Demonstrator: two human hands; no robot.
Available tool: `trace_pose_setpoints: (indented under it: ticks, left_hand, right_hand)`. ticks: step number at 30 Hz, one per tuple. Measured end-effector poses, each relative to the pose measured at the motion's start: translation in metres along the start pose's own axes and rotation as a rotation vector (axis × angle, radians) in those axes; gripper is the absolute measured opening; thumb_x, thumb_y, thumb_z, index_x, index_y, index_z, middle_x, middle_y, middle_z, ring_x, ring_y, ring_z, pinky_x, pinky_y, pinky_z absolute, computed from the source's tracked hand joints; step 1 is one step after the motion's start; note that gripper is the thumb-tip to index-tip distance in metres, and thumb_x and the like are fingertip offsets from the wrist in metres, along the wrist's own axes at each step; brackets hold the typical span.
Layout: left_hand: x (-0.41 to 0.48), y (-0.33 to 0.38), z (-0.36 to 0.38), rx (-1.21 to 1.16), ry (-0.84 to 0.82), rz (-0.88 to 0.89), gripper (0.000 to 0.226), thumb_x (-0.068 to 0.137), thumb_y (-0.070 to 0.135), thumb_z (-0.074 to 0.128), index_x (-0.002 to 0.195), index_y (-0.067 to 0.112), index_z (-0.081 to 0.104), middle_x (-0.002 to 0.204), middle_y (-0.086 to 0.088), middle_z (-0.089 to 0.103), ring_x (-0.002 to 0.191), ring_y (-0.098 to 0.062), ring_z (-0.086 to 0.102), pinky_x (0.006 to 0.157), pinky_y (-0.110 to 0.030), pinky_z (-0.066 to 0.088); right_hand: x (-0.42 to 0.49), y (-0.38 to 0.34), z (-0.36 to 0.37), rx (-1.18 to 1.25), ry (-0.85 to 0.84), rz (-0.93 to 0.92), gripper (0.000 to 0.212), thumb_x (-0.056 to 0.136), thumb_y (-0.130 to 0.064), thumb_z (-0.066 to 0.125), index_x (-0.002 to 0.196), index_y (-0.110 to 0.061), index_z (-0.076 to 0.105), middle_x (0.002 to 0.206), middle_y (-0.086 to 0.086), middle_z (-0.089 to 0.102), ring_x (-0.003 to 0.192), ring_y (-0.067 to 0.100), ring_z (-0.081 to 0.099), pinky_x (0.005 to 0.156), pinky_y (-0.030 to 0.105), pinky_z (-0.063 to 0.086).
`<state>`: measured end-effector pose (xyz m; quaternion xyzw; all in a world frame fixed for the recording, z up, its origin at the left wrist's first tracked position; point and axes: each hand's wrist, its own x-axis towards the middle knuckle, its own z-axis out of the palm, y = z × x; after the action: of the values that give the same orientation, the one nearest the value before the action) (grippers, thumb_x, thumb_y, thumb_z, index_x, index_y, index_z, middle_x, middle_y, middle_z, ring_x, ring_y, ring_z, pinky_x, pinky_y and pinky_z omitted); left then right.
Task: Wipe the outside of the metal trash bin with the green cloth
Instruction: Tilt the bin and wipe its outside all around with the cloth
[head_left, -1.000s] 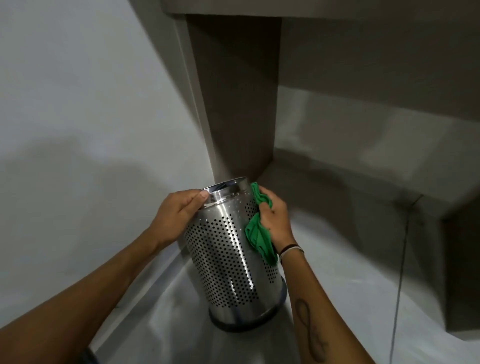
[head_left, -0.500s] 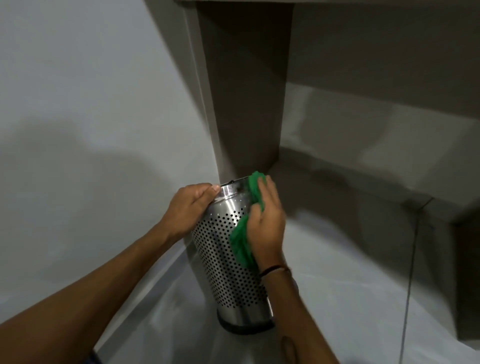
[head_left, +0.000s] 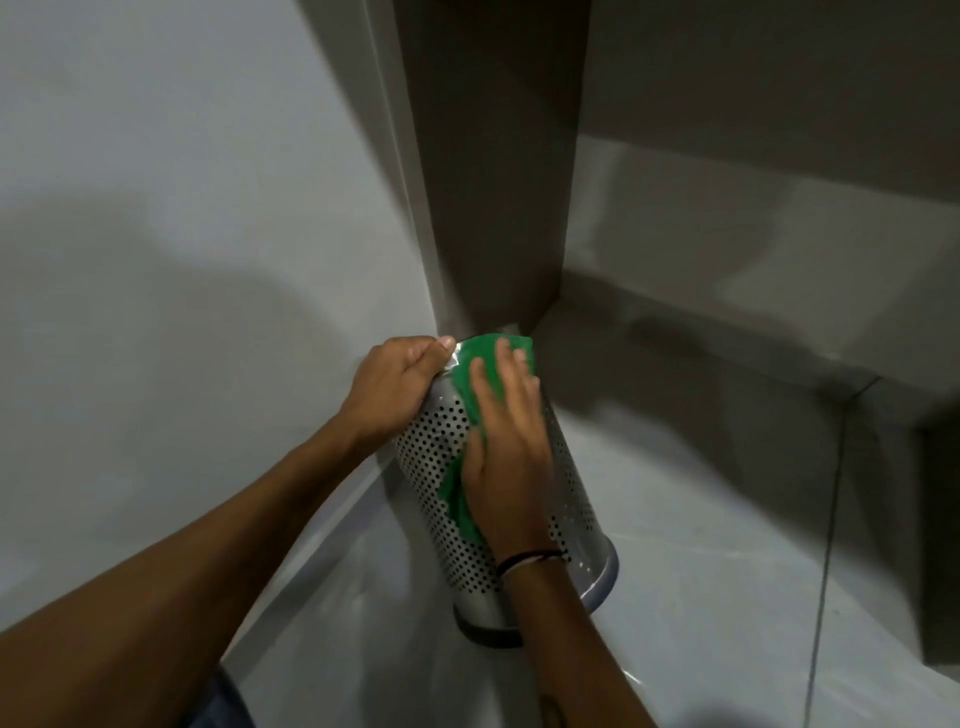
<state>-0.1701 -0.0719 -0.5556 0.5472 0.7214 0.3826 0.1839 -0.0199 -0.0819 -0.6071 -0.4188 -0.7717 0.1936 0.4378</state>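
- The left hand (head_left: 395, 384) is gripping the bin (head_left: 436, 467) at its rim, fingers curled over the edge.
- The right hand (head_left: 506, 457) is pressing the cloth (head_left: 470, 364) flat against the bin's upper side, fingers spread.
- The bin is tilting on the floor (head_left: 701, 597).

Silver bin (head_left: 441, 462) dotted with black holes; green cloth (head_left: 480, 358); grey floor (head_left: 701, 597).

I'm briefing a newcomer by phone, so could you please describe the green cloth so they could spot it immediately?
Find the perforated metal trash bin on the grey floor in the wall corner. The green cloth lies pressed against its side near the top rim, under the flat right hand. It is the only bright-coloured thing there.
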Motion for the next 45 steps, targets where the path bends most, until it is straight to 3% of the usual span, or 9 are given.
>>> trace_pose_setpoints:
  ticks: [5, 9, 13, 20, 25, 30, 35, 41, 45]
  left_hand:
    - [0.0, -0.009, -0.014, -0.111, -0.144, -0.003, 0.06, 0.103, 0.055, 0.044, 0.065, 0.009, 0.047, 0.061, 0.0, 0.049, 0.058, -0.016, 0.044, 0.065, -0.036, 0.036]
    - [-0.001, -0.015, -0.027, -0.145, -0.218, -0.02, 0.052, 0.106, 0.051, 0.043, 0.062, 0.024, 0.048, 0.061, 0.005, 0.046, 0.058, -0.014, 0.039, 0.066, -0.035, 0.033]
    - [-0.006, -0.023, -0.027, -0.034, -0.168, -0.038, 0.067, 0.108, 0.055, 0.042, 0.062, 0.006, 0.047, 0.064, -0.009, 0.047, 0.061, -0.019, 0.041, 0.066, -0.036, 0.035]
    - [-0.003, -0.02, -0.018, -0.156, -0.142, -0.108, 0.062, 0.109, 0.05, 0.044, 0.053, 0.024, 0.043, 0.052, 0.011, 0.042, 0.057, -0.015, 0.035, 0.066, -0.036, 0.031]
    - [0.001, -0.017, -0.011, -0.115, -0.042, -0.164, 0.068, 0.108, 0.05, 0.046, 0.046, 0.024, 0.045, 0.044, 0.011, 0.044, 0.051, -0.012, 0.038, 0.062, -0.034, 0.032]
    - [0.001, -0.028, -0.011, -0.209, -0.034, -0.169, 0.062, 0.107, 0.049, 0.048, 0.052, 0.021, 0.048, 0.049, 0.008, 0.045, 0.054, -0.016, 0.038, 0.065, -0.037, 0.033]
    - [0.003, -0.024, -0.004, -0.155, 0.013, -0.174, 0.065, 0.106, 0.053, 0.048, 0.048, 0.024, 0.05, 0.05, 0.01, 0.051, 0.059, -0.017, 0.047, 0.067, -0.035, 0.04]
    - [-0.005, -0.023, -0.013, -0.248, -0.049, -0.142, 0.065, 0.109, 0.042, 0.049, 0.047, 0.026, 0.059, 0.047, 0.01, 0.056, 0.049, -0.006, 0.046, 0.059, -0.031, 0.037]
    - [-0.005, -0.024, -0.01, -0.206, -0.023, -0.17, 0.06, 0.105, 0.054, 0.048, 0.057, 0.019, 0.055, 0.05, 0.01, 0.053, 0.056, -0.014, 0.047, 0.065, -0.034, 0.038]
  right_hand:
    - [0.028, 0.025, -0.011, 0.203, 0.043, 0.4, 0.063, 0.091, -0.018, 0.04, 0.151, -0.014, 0.059, 0.164, 0.006, 0.05, 0.153, 0.022, 0.046, 0.128, 0.038, 0.035]
    - [0.03, 0.031, -0.013, 0.199, 0.001, 0.347, 0.063, 0.093, -0.018, 0.039, 0.153, -0.016, 0.056, 0.166, 0.003, 0.048, 0.153, 0.017, 0.043, 0.128, 0.025, 0.028]
    - [0.026, 0.026, -0.014, 0.159, -0.01, 0.31, 0.066, 0.091, -0.015, 0.04, 0.157, -0.015, 0.051, 0.169, 0.005, 0.041, 0.158, 0.022, 0.036, 0.131, 0.043, 0.03]
    - [-0.023, -0.003, 0.015, -0.312, -0.074, -0.306, 0.07, 0.09, 0.004, 0.044, 0.16, -0.004, 0.041, 0.174, 0.02, 0.027, 0.164, 0.039, 0.018, 0.131, 0.06, 0.022]
    - [-0.004, 0.011, 0.008, -0.16, 0.132, 0.066, 0.073, 0.084, 0.012, 0.051, 0.155, -0.003, 0.048, 0.17, 0.02, 0.035, 0.161, 0.037, 0.028, 0.126, 0.058, 0.035]
    - [-0.02, 0.005, 0.012, -0.271, -0.054, -0.282, 0.064, 0.092, 0.007, 0.045, 0.155, -0.005, 0.049, 0.172, 0.017, 0.032, 0.163, 0.036, 0.022, 0.131, 0.057, 0.025]
    - [0.004, 0.007, 0.01, -0.133, 0.128, 0.101, 0.068, 0.09, 0.001, 0.044, 0.157, -0.007, 0.048, 0.172, 0.015, 0.035, 0.162, 0.032, 0.027, 0.128, 0.055, 0.034]
    - [-0.017, -0.012, 0.02, -0.351, -0.117, -0.36, 0.065, 0.097, -0.008, 0.048, 0.161, -0.009, 0.04, 0.176, 0.013, 0.025, 0.165, 0.034, 0.016, 0.134, 0.054, 0.015]
    - [0.008, 0.001, 0.01, -0.11, 0.018, 0.007, 0.071, 0.089, 0.005, 0.048, 0.157, -0.013, 0.05, 0.172, 0.01, 0.036, 0.163, 0.03, 0.026, 0.131, 0.051, 0.029]
